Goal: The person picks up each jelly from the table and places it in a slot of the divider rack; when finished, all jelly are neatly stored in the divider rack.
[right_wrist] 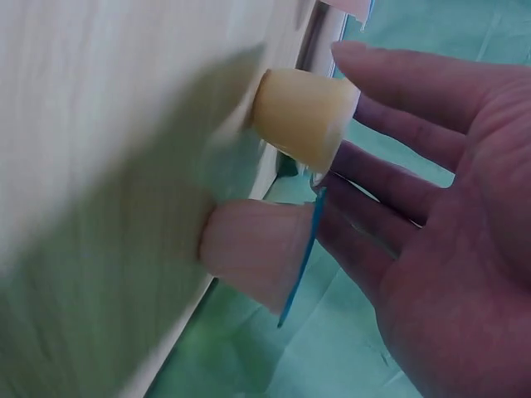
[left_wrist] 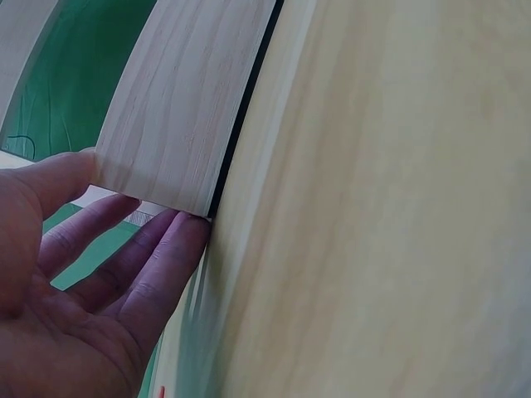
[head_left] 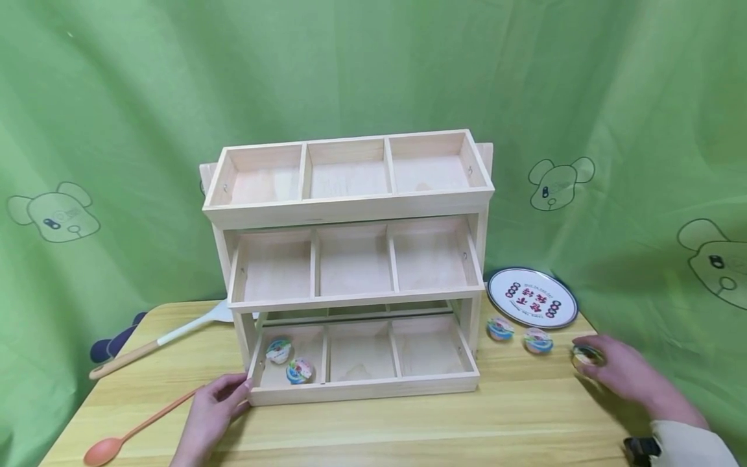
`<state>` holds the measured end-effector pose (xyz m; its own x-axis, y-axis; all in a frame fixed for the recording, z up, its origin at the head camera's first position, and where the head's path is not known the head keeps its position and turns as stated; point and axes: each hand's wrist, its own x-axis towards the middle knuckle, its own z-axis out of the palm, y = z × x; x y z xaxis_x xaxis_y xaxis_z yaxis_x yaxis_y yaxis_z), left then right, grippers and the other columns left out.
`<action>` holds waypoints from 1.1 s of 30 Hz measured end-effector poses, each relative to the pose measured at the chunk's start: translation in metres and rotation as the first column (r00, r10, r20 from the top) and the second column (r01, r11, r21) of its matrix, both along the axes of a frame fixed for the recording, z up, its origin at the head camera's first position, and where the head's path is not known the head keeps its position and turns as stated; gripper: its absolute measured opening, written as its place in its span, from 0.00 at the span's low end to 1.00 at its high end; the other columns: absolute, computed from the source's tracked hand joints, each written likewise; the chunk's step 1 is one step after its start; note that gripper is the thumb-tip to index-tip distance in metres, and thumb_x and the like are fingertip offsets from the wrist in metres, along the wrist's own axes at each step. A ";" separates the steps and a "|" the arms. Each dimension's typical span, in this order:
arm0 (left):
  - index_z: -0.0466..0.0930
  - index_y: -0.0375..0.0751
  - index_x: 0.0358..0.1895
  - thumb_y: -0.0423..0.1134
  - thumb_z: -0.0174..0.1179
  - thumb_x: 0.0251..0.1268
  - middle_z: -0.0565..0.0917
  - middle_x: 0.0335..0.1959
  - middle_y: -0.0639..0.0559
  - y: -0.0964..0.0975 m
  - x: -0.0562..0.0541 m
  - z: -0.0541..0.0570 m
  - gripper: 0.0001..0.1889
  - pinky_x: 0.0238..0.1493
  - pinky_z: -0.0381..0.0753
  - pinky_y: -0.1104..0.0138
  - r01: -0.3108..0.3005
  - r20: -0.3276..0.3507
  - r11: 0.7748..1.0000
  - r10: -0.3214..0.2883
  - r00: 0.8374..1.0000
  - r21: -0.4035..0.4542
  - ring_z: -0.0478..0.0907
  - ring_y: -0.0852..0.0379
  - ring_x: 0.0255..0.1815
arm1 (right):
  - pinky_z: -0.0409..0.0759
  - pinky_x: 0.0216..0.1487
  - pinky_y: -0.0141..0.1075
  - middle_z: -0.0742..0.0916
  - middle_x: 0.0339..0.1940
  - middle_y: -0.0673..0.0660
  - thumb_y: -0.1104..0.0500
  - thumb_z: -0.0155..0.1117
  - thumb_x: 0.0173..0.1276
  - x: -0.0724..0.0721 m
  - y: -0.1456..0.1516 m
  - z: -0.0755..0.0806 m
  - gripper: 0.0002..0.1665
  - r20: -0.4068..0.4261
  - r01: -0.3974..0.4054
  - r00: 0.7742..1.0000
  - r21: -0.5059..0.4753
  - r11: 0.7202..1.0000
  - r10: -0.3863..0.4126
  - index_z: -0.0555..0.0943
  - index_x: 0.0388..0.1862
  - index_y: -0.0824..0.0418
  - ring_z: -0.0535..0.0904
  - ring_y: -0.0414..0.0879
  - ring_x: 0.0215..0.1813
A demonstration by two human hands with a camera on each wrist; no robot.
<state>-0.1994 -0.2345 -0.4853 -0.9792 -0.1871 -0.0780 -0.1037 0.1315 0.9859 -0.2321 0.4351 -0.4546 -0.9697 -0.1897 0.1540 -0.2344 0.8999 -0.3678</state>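
Note:
My left hand (head_left: pixel 213 412) holds the front left corner of the bottom drawer (head_left: pixel 364 392) of a pale wooden rack. In the left wrist view, the thumb rests on one edge of the drawer's front board (left_wrist: pixel 170 108), with fingertips at its end. Two jelly cups (head_left: pixel 279 351) lie in that drawer's left compartment. At the far right, my right hand (head_left: pixel 624 370) grips a yellow jelly cup (right_wrist: pixel 300 116) between thumb and fingers, close over the table. A pink jelly cup (right_wrist: pixel 257 253) with a blue lid appears beside the fingers in the right wrist view.
Two more jelly cups (head_left: pixel 537 340) stand right of the rack, before a white plate (head_left: pixel 533 297) with red characters. The middle tray (head_left: pixel 356 259) and top tray (head_left: pixel 350 172) overhang the drawer. A white spatula (head_left: pixel 175 334) and an orange spoon (head_left: pixel 131 433) lie left.

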 end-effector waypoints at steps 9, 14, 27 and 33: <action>0.75 0.21 0.55 0.29 0.60 0.68 0.79 0.50 0.33 0.000 0.002 -0.003 0.17 0.48 0.87 0.64 0.009 -0.003 1.000 -0.009 1.000 -0.008 0.81 0.47 0.47 | 0.70 0.50 0.74 0.77 0.51 0.81 0.64 0.72 0.56 -0.005 0.002 -0.003 0.29 0.021 0.011 1.000 0.016 1.000 -0.011 0.76 0.55 0.76 0.70 0.79 0.53; 0.75 0.20 0.55 0.30 0.61 0.68 0.79 0.48 0.33 0.000 0.001 -0.002 0.18 0.48 0.87 0.64 0.005 -0.010 1.000 -0.005 1.000 -0.001 0.81 0.49 0.46 | 0.70 0.51 0.74 0.77 0.51 0.81 0.63 0.73 0.57 -0.006 0.001 -0.001 0.29 0.017 0.018 1.000 0.013 1.000 -0.019 0.76 0.54 0.76 0.70 0.79 0.53; 0.75 0.20 0.55 0.30 0.60 0.69 0.80 0.48 0.33 -0.001 0.000 0.001 0.17 0.48 0.87 0.64 0.007 -0.001 1.000 -0.007 1.000 -0.017 0.81 0.48 0.46 | 0.76 0.47 0.69 0.82 0.47 0.74 0.59 0.77 0.55 0.006 -0.016 0.013 0.30 -0.060 -0.028 0.998 0.012 1.000 0.029 0.79 0.53 0.72 0.76 0.73 0.48; 0.75 0.20 0.55 0.29 0.59 0.69 0.81 0.47 0.34 0.000 0.000 0.001 0.16 0.47 0.87 0.64 0.001 0.001 1.000 -0.001 1.000 -0.020 0.82 0.50 0.45 | 0.78 0.46 0.66 0.83 0.44 0.68 0.59 0.78 0.52 0.010 -0.030 0.019 0.29 -0.087 -0.055 0.995 0.016 0.998 0.056 0.80 0.51 0.71 0.78 0.68 0.46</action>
